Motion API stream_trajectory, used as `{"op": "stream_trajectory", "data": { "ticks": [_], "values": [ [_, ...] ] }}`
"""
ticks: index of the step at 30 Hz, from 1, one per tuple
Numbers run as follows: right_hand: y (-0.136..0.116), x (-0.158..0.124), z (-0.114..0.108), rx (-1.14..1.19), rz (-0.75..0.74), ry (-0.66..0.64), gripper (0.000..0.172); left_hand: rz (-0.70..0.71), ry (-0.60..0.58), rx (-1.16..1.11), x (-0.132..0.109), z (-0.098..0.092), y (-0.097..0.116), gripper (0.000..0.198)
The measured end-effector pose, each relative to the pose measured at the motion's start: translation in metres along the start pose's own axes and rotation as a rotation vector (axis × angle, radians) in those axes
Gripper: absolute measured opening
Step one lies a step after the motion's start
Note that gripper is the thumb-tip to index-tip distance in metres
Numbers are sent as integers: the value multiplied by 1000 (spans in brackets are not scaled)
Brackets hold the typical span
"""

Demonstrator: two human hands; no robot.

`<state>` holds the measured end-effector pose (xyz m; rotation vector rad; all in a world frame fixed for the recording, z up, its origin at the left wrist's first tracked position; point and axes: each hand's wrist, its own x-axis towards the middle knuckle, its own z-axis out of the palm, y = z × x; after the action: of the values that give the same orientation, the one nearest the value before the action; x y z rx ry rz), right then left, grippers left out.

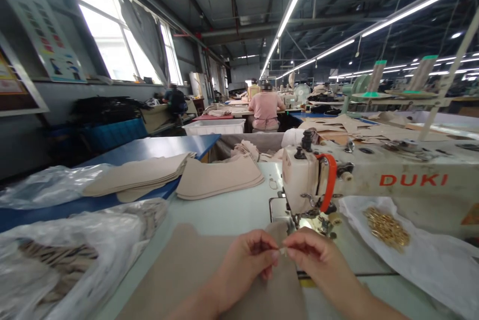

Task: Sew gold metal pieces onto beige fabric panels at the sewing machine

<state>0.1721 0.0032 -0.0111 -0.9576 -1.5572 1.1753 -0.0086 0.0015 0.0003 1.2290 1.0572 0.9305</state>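
Observation:
My left hand [250, 260] and my right hand [318, 260] meet in front of the sewing machine [307, 177], fingers pinched. Between their fingertips shows a small pale piece [283, 250], too small to name. Beneath both hands a large beige fabric panel [179, 265] lies flat, its far end close to the machine's needle area. Right of my right hand, small gold metal pieces [387, 227] are heaped on a white cloth [422, 260].
Stacked beige panels [220, 177] lie at the table's far side, and more panels [138, 175] on a blue table [175, 145]. A plastic bag [123, 230] with fabric strips stands at left. Ahead, a person in pink [266, 108] sits facing away. Thread cones [376, 78] stand at right.

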Motion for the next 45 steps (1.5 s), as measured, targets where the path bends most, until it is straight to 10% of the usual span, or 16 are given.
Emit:
{"op": "stream_trajectory", "data": {
  "ticks": [10, 28, 45],
  "values": [
    [19, 7, 7, 183, 210, -218, 16, -9, -76, -57, 0, 4, -10, 37],
    [11, 6, 8, 365, 263, -210, 39, -146, -96, -192, 6, 6, -6, 25],
    [14, 0, 10, -19, 13, -180, 4, 32, 9, 216, 4, -5, -24, 8]
  ]
}}
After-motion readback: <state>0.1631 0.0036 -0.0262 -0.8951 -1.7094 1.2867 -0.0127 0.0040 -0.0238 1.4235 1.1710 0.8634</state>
